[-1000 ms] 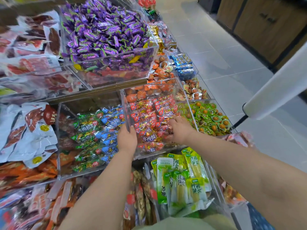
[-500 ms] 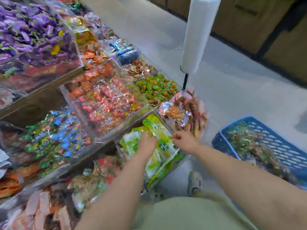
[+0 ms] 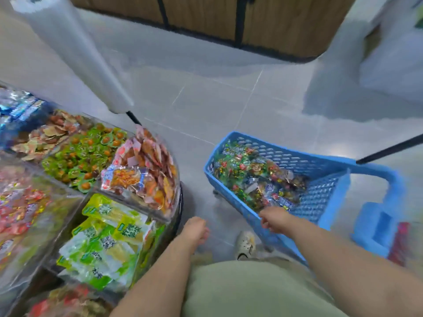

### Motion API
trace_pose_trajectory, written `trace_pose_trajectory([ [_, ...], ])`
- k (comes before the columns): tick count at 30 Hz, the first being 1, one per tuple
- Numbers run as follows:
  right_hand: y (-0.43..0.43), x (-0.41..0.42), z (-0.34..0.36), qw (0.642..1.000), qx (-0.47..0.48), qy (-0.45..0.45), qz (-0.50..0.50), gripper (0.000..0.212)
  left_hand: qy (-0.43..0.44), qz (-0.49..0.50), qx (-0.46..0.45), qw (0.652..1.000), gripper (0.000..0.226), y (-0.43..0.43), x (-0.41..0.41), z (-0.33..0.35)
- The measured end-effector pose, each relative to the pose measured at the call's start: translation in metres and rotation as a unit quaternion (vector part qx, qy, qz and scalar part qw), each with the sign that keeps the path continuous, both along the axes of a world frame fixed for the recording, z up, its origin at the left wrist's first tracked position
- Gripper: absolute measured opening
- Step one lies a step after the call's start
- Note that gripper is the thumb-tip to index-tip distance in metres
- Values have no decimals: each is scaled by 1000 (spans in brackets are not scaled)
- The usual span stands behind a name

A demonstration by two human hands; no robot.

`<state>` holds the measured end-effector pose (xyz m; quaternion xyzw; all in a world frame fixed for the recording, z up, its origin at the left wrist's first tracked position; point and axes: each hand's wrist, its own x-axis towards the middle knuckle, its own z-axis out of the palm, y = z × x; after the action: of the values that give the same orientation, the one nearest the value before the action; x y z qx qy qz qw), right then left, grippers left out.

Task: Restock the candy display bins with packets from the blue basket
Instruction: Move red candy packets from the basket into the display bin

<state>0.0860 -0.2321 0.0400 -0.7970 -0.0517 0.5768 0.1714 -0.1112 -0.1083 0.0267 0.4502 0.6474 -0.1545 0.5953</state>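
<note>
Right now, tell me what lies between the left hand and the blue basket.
Head view: only bare grey floor between the left hand and the blue basket; a shoe sits just below that line.

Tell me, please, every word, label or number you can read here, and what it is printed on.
No text can be read with certainty.
On the green-and-yellow packets: dark characters, too blurred to read.
On the candy packets in the blue basket: print too blurred to read.
On the orange snack packets: red-and-white labels, too blurred to read.
</note>
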Motion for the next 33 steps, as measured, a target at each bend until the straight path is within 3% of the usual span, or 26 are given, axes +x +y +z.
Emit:
trace_pose_trajectory([
  [7,-27,55,-1,989,14,5,-150,11,-31,-137,-2,990,21,10,98,4],
  [9,-28,61,-8,982,1,10,-190,18,-22,-183,-18,983,24,20,125,3],
  [12,-25,70,-19,969,-18,11,-244,29,19,-280,-26,959,20,39,162,-4],
  [15,-20,77,-26,955,-39,22,-294,16,44,-397,-32,916,20,63,192,-17],
  [17,-15,78,-28,969,-59,20,-238,15,63,-457,-27,887,23,78,210,-24],
  [18,-10,78,-33,963,-55,28,-260,14,65,-484,-18,873,26,86,219,-27],
  [20,-1,75,-47,969,-50,9,-242,30,55,-522,5,851,31,96,234,-32],
  [22,9,75,-71,967,-55,1,-250,35,38,-528,9,848,31,104,249,-42],
  [26,27,71,-101,957,-46,14,-286,15,31,-540,0,841,23,113,266,-65],
  [33,42,61,-140,983,-93,-10,-157,51,38,-566,-18,824,23,114,257,-83],
])
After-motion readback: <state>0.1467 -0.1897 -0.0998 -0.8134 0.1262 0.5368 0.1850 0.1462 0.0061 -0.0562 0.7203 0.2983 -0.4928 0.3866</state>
